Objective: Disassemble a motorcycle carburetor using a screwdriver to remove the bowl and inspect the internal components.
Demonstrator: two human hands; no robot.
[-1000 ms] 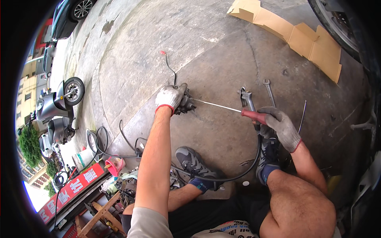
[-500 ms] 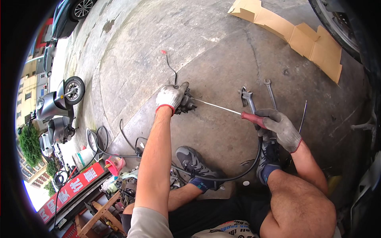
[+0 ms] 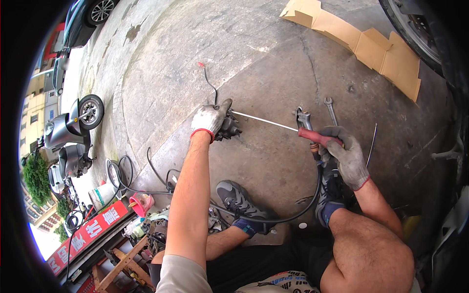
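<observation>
In a white knit work glove, my left hand (image 3: 209, 118) is closed around a dark metal mechanical part (image 3: 228, 128) near the floor. A thin cable (image 3: 210, 84) with a red end runs away from that part. My right hand (image 3: 348, 156), gloved in grey and white, grips the red handle of a long screwdriver (image 3: 267, 121). The screwdriver's shaft reaches left, and its tip meets the upper edge of the part beside my left thumb. Exactly where the tip sits is hidden. Just left of my right hand lies an air blow gun (image 3: 303, 117) joined to a black hose (image 3: 320, 183).
A wrench (image 3: 331, 110) and a thin metal rod (image 3: 372, 145) lie beyond and beside my right hand. Opened cardboard (image 3: 364, 44) spreads at the far right near a vehicle wheel (image 3: 415, 29). Cables, a pink bucket (image 3: 142, 202) and a parked scooter (image 3: 66, 129) are at left.
My right hand has tilted the screwdriver, raising its tip from the part's side toward its upper edge near my left thumb. The right fingers have shifted on the handle. My left hand stays nearly still.
</observation>
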